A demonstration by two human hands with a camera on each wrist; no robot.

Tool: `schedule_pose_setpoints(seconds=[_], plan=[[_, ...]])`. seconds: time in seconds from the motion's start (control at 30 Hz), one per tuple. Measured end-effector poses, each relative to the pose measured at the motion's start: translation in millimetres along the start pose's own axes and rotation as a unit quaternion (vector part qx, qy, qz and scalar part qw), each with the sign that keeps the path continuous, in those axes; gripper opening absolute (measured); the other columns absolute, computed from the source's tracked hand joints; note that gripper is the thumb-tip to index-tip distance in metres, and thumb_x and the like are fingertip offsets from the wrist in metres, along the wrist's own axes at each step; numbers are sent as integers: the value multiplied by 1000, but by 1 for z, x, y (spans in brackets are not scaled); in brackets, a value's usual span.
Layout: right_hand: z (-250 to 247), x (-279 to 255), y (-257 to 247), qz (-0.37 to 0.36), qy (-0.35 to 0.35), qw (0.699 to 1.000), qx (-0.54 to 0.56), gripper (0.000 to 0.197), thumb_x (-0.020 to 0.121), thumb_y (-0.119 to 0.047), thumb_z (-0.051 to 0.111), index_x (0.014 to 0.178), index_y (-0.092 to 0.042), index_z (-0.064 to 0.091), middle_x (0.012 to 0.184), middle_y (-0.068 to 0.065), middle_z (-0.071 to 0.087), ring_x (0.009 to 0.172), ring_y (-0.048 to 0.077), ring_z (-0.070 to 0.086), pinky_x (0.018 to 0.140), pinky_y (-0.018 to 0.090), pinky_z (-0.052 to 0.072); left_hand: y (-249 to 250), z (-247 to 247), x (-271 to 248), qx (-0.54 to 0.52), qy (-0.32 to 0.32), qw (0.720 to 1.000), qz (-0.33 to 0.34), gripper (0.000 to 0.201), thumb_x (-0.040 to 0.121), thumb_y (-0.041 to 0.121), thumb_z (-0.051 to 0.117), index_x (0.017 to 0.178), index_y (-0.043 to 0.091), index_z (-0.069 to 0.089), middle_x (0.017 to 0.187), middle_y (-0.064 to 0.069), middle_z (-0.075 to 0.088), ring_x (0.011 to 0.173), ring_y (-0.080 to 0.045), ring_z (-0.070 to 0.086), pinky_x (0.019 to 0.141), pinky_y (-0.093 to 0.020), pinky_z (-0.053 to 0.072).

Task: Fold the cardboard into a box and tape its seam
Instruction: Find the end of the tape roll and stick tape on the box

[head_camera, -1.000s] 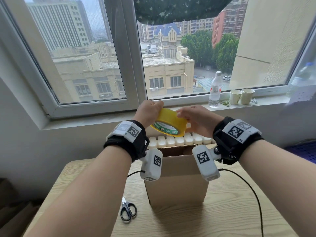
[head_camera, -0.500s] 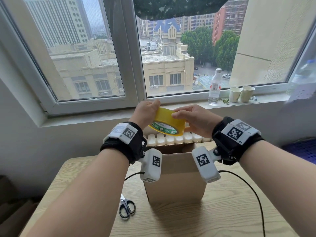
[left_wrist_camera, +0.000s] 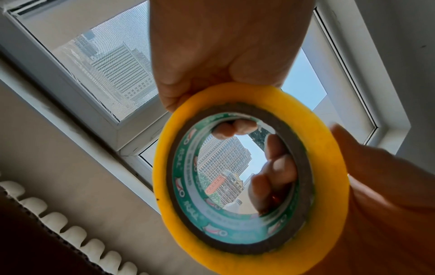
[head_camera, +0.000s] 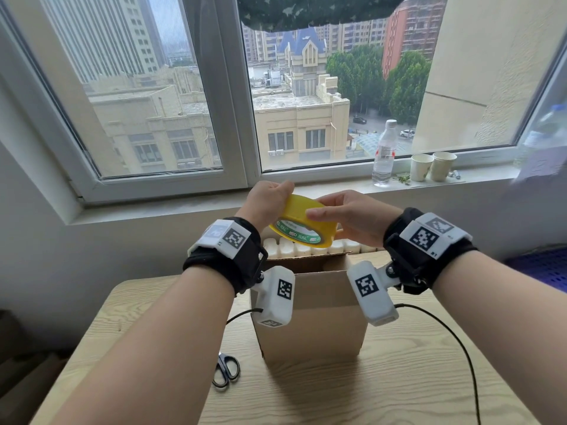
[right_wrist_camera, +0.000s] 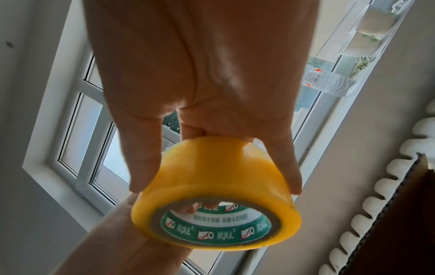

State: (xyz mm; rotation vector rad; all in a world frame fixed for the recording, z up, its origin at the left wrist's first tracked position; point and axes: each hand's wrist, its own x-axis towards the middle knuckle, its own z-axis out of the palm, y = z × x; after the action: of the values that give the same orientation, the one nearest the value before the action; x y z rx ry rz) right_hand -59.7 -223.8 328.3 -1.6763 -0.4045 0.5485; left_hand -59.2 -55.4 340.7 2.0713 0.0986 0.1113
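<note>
Both hands above box [head_camera: 310, 317]: left hand [head_camera: 265, 202] gripped tape roll [head_camera: 302, 222]; right hand [head_camera: 352, 217] pinched its rim, likely hunting tape end.

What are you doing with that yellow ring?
It is a roll of tape. The left hand and the right hand both hold it up above an open cardboard box standing on the table. No tape is on the box yet. Scissors lie beside it.

Yellow tape roll [left_wrist_camera: 249, 178] btwn both hands.
</note>
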Motion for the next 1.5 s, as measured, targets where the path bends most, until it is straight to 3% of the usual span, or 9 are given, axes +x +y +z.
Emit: schedule_pose_setpoints(seconds=[0.1, 0.33, 0.47, 0.7, 0.9, 1.03, 1.13, 1.27, 1.5], plan=[[-6, -1, 1, 7, -20, 1000, 6, 30, 77, -22, 75, 102, -6, 68, 97, 12, 68, 91, 25, 63, 87, 36, 50, 2, 1, -3, 8, 0, 1000, -7, 38, 96, 28, 44, 60, 17, 42, 54, -1, 42, 46, -14, 41, 50, -24, 34], [-12, -6, 2, 17, -61, 998, 15, 49, 75, -14, 67, 122, 0, 61, 113, 19, 63, 103, 30, 61, 101, 49, 45, 6, 1, -8, 9, -8, 999, -50, 29, 93, 28, 45, 68, 15, 45, 61, -3, 42, 52, -17, 41, 54, -26, 34], [-12, -7, 2, 23, -81, 996, 21, 40, 77, -14, 65, 116, -6, 65, 113, 18, 63, 104, 31, 59, 101, 52, 43, 6, 0, -13, 10, -11, 997, -73, 23, 93, 30, 44, 79, 12, 49, 70, -6, 45, 58, -17, 42, 57, -27, 34], [-4, -2, 3, 21, 37, 999, 9, 52, 76, -29, 70, 117, 1, 61, 111, 22, 63, 101, 32, 63, 99, 51, 48, 15, 5, -14, 20, 12, 998, -51, 38, 93, 27, 45, 57, 15, 40, 59, -4, 40, 52, -18, 39, 55, -29, 31], [-10, -8, 4, 7, -30, 998, 61, 43, 77, -22, 62, 114, 0, 63, 97, 13, 64, 89, 22, 64, 85, 41, 51, 19, 2, -16, 16, 7, 997, -76, 25, 92, 31, 45, 79, 11, 50, 73, -7, 47, 64, -20, 44, 62, -30, 35], [-11, -11, 3, 4, -52, 997, 65, 37, 79, -18, 59, 112, -2, 65, 96, 14, 63, 88, 23, 62, 94, 50, 48, 17, 2, -16, 11, 4, 995, -97, 25, 92, 33, 44, 86, 11, 55, 81, -9, 50, 74, -22, 46, 70, -32, 36], [-12, -13, 3, 6, -56, 996, 68, 39, 80, -18, 59, 116, -1, 63, 101, 16, 62, 91, 25, 61, 96, 52, 45, 17, 3, -17, 11, 3, 995, -98, 25, 93, 32, 43, 86, 11, 55, 81, -8, 50, 72, -22, 46, 68, -31, 36], [-12, -11, 3, 8, -30, 997, 74, 46, 78, -26, 62, 116, 0, 61, 100, 15, 61, 91, 25, 61, 88, 44, 51, 21, 4, -16, 14, 11, 996, -84, 23, 93, 30, 43, 83, 12, 52, 72, -5, 46, 63, -18, 42, 60, -29, 34], [-8, -5, 2, 17, 41, 997, 60, 42, 88, -29, 65, 116, 1, 60, 108, 20, 61, 91, 29, 62, 90, 46, 51, 23, 7, -14, 3, 17, 997, -78, 25, 93, 30, 43, 80, 10, 53, 68, -4, 47, 59, -17, 43, 57, -28, 34]])
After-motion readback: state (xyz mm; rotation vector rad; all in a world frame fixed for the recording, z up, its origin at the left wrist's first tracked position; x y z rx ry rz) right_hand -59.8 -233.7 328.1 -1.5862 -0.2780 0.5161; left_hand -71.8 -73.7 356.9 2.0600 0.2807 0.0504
